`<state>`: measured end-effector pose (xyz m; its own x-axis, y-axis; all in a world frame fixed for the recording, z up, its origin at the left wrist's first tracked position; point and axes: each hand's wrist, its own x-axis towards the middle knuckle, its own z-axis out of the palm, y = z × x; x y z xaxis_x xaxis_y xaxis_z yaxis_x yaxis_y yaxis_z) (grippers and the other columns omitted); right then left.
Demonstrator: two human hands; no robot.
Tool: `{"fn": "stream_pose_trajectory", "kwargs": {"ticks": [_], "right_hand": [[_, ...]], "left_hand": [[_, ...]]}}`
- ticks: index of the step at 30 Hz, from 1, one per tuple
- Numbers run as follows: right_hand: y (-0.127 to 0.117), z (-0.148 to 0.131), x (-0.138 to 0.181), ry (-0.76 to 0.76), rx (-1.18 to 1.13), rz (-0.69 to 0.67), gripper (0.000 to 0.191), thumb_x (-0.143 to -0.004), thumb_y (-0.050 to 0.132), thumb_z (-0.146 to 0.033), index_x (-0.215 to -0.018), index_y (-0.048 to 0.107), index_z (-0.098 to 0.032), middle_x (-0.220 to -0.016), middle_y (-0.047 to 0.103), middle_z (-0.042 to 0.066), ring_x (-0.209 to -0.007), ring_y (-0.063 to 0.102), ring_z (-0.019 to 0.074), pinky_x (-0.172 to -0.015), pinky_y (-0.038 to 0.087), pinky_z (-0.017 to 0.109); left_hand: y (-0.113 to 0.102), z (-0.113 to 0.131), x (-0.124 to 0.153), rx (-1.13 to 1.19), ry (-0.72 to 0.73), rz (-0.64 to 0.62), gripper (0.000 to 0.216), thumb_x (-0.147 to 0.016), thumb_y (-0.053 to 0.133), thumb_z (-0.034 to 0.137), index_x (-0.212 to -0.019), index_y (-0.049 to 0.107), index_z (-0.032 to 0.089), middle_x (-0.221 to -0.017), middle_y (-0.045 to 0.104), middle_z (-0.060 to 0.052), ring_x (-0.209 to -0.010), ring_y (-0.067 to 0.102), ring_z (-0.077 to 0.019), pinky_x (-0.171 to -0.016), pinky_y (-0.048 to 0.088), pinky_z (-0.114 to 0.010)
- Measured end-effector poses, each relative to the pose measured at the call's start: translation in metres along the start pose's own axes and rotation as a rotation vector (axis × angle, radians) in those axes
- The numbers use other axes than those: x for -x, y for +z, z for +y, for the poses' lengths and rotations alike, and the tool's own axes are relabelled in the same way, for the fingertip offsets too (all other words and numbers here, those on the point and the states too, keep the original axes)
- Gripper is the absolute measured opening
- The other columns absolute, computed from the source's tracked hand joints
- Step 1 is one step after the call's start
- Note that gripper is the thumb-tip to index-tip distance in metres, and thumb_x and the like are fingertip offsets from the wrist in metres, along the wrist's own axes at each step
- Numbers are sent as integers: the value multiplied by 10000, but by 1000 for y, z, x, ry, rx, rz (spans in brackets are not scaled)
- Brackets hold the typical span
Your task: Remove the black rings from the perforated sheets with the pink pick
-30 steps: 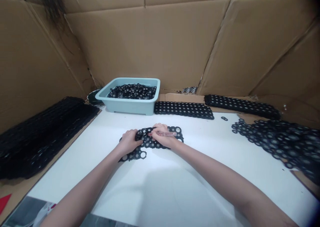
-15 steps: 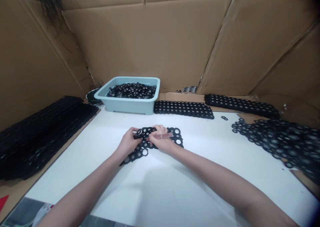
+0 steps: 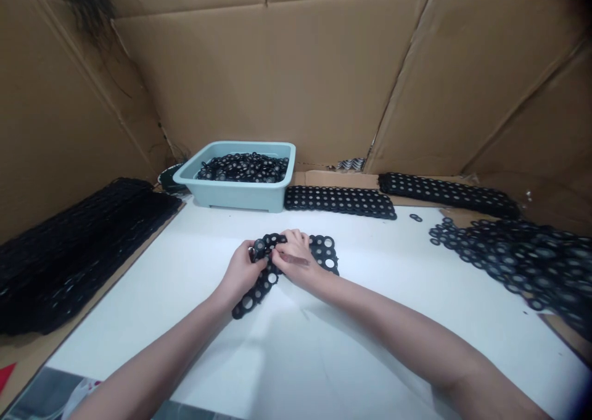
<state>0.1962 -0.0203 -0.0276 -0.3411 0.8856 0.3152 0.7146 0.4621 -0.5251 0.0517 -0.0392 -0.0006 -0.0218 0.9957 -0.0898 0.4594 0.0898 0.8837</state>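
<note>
A black rubber sheet of joined rings [image 3: 324, 250] lies in the middle of the white table [image 3: 370, 296]. My left hand [image 3: 241, 273] pinches its left part, and a strip of rings hangs down from it toward me. My right hand [image 3: 296, 259] is closed on a thin reddish pen-like tool [image 3: 296, 259] and presses on the sheet beside the left hand. Both hands touch the sheet close together.
A pale blue tub [image 3: 235, 192] full of black rings stands at the back. Flat ring sheets [image 3: 340, 201] lie behind, a tall stack [image 3: 69, 247] at the left, loose ring scraps [image 3: 513, 253] at the right. Cardboard walls [image 3: 324, 74] surround the table.
The left hand has pulled the sheet's left part up and toward me, so a strip now hangs lower. The right hand's tool has tilted and moved slightly left.
</note>
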Motion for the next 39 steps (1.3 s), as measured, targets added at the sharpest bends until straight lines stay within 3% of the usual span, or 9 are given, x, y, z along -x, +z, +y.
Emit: {"fn": "stream_pose_trajectory", "kwargs": {"ticks": [7, 10, 13, 16, 18, 20, 26, 35, 39], "right_hand": [[-6, 14, -3, -62, -23, 26, 302, -810, 434, -249, -546, 554, -165, -916, 495, 49, -960, 384, 194, -853, 266, 388], [-11, 14, -1, -121, -110, 134, 236, -779, 466, -200, -559, 546, -166, -942, 509, 40, -985, 397, 185, -897, 254, 378], [-15, 8, 3, -125, -240, 247, 206, -771, 447, -161, -576, 512, -166, -926, 509, 42, -957, 430, 173, -887, 301, 347], [-12, 2, 7, -37, -414, 101, 255, -791, 387, -163, -544, 449, -168, -837, 494, 36, -797, 488, 135, -755, 394, 287], [-6, 1, 8, 19, -477, -37, 274, -787, 369, -156, -518, 419, -167, -804, 484, 23, -708, 492, 109, -687, 409, 260], [-1, 2, 7, 54, -480, -93, 272, -774, 373, -151, -505, 407, -165, -806, 481, 16, -695, 488, 100, -682, 405, 255], [0, 2, 6, 85, -463, -111, 295, -792, 363, -196, -502, 398, -163, -814, 466, 10, -721, 481, 101, -689, 389, 259], [1, -4, 4, 106, -396, -127, 290, -809, 378, -215, -522, 389, -166, -800, 429, 9, -732, 464, 100, -713, 378, 254], [-1, -5, 3, 68, -369, -135, 263, -805, 384, -205, -545, 389, -171, -781, 409, 8, -739, 460, 105, -714, 383, 251]], "left_hand": [[-14, -14, -17, -156, 137, -155, 523, -604, 493, 135, -1120, 417, 165, -963, 577, -54, -887, 553, -205, -792, 415, -327], [-21, -20, -25, -208, 174, -186, 466, -613, 473, 150, -1079, 474, 163, -1035, 575, -66, -958, 531, -221, -848, 384, -334], [-23, -19, -30, -204, 160, -251, 311, -641, 452, 188, -931, 559, 155, -924, 625, -55, -882, 558, -227, -808, 398, -328], [-23, -17, -32, -179, 105, -264, 217, -678, 438, 250, -802, 581, 143, -774, 639, -50, -759, 574, -222, -725, 418, -323], [-24, -14, -31, -153, 64, -259, 213, -693, 439, 291, -756, 576, 140, -717, 631, -44, -705, 570, -212, -681, 422, -313], [-24, -12, -30, -120, 30, -262, 233, -699, 440, 318, -766, 577, 141, -718, 630, -42, -679, 566, -203, -634, 423, -297], [-24, -11, -25, -175, 136, -281, 225, -635, 537, 283, -821, 580, 165, -777, 630, -26, -729, 567, -206, -648, 415, -284], [-2, -17, -9, -179, 67, 11, 322, -621, 542, 220, -937, 509, 165, -891, 614, -60, -827, 571, -211, -722, 418, -302], [-2, -6, -2, -39, -1, -86, 358, -621, 545, 215, -967, 502, 135, -895, 627, -78, -822, 585, -212, -713, 431, -298]]}}
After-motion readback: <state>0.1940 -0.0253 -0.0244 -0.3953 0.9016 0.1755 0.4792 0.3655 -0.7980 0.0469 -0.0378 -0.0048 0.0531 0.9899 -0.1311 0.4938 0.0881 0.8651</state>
